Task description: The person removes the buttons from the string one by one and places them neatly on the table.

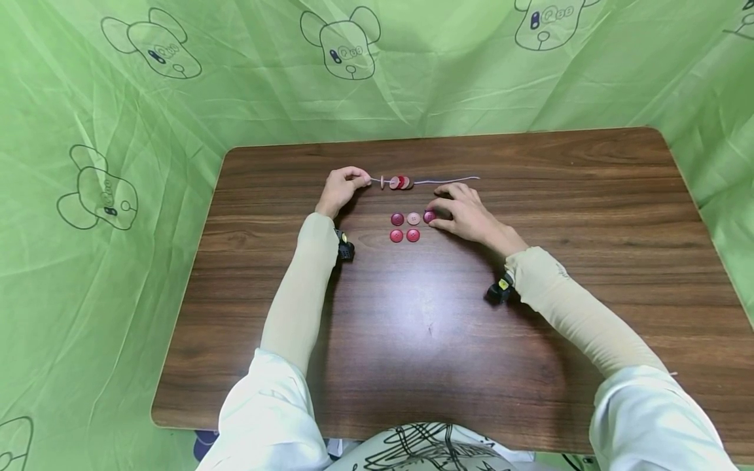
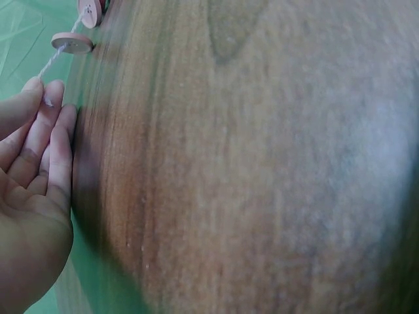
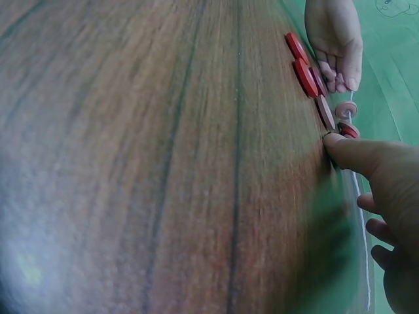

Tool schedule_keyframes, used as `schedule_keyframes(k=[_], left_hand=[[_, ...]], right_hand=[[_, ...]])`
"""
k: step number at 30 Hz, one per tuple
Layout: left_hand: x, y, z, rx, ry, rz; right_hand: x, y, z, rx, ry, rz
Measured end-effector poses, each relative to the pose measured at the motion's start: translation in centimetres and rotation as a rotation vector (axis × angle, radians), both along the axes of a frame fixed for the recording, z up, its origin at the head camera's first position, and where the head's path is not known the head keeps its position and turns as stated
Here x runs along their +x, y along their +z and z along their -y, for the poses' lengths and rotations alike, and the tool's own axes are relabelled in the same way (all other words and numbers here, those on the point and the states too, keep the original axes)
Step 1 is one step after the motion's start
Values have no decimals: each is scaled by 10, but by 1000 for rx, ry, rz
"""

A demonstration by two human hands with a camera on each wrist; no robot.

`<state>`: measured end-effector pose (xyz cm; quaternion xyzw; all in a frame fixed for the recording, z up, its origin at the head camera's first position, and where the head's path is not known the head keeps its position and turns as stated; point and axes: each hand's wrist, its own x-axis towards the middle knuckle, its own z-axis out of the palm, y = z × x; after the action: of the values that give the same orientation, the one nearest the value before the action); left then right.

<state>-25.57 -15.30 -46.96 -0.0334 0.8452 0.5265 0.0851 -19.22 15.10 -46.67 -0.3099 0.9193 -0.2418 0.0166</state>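
My left hand pinches one end of a thin pale string between thumb and fingertips. A light pink button is threaded close to those fingertips. Farther along sits a cluster of pink, red and brown buttons, and the string's other end lies loose to the right. My right hand has thumb and index finger at opposite edges of a magenta button on the table, its other fingers spread above. In the right wrist view the thumb mostly hides that button.
Left of the magenta button lie a pale pink button and a dark purple button. Two red buttons form a row nearer the body. The wooden table meets a green cloth backdrop behind its far edge.
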Motion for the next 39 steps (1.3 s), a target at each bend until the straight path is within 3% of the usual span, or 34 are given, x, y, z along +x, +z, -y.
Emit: schedule_keyframes(k=[9,14,25,39], left_hand=[[0,0,1,-5,1,-8],[0,0,1,-2,-2,-3],[0,0,2,5,-5,-1],[0,0,2,22,1,5]], right_hand=[[-1,-1,-1,-5,1,-8],[-6,6,0,-13,-21,-6],[-32,25,11,-26,-79,11],[-62,18,30,4,-117,114]])
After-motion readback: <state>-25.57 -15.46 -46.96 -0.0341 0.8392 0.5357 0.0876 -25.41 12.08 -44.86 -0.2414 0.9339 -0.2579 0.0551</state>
